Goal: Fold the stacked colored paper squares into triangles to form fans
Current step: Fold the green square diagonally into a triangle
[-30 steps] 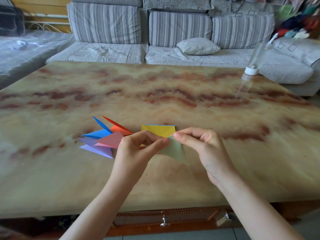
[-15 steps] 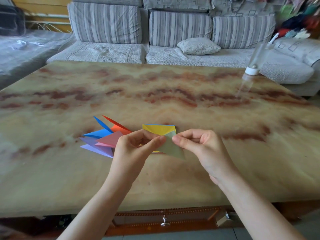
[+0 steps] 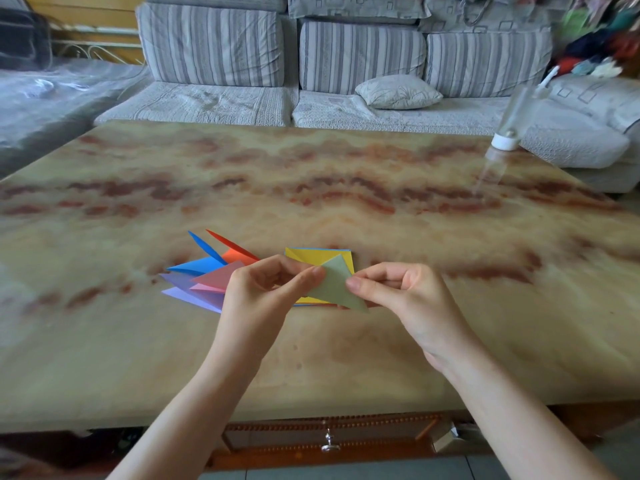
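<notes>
You're holding the green paper [image 3: 334, 284] up just above the marble table [image 3: 346, 341], already doubled into a triangle, and this looks like the creasing stage. To do it well, I'd say line the two loose points up exactly before you press, then run a fingertip along the folded edge from one end to the other so the crease is setting sharp and flat.

Your left hand [image 3: 266, 292] is pinching the triangle's left edge, thumb and forefinger closed narrow on the paper. Your right hand [image 3: 398, 292] is doing the same at the right edge, fingertips nearly together with the sheet between them, the other fingers curled in.

Directly behind the green piece, the stack of squares [image 3: 320, 256] is lying flat with yellow on top. To its left, the folded triangles [image 3: 207, 275] in blue, orange, pink and purple are fanning out, overlapping one another.
</notes>
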A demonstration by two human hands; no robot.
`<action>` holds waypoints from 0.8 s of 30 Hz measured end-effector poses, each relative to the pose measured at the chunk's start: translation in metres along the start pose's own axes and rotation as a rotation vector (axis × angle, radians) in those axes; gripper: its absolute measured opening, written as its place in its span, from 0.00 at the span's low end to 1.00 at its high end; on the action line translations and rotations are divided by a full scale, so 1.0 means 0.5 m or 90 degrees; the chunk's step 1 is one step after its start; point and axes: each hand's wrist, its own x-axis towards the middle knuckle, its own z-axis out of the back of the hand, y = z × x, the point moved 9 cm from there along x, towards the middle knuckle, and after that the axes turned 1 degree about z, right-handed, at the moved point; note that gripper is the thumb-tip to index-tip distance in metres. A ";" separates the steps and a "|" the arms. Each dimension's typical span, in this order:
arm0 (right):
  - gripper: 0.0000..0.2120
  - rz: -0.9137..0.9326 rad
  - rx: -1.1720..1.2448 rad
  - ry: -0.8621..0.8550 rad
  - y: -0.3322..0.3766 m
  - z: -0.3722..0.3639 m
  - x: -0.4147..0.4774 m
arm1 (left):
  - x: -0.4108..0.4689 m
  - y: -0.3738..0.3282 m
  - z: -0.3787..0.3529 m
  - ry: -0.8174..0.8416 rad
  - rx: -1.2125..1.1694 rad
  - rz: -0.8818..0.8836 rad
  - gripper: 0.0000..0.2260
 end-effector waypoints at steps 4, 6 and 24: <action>0.03 0.006 0.010 0.002 0.005 0.000 0.000 | -0.002 0.001 -0.002 0.001 -0.002 0.010 0.06; 0.04 0.005 0.012 0.004 0.005 -0.001 0.000 | 0.000 0.009 -0.003 0.019 0.006 0.041 0.06; 0.02 0.024 -0.066 0.044 -0.003 -0.029 -0.005 | 0.009 -0.001 -0.020 0.080 0.151 0.001 0.02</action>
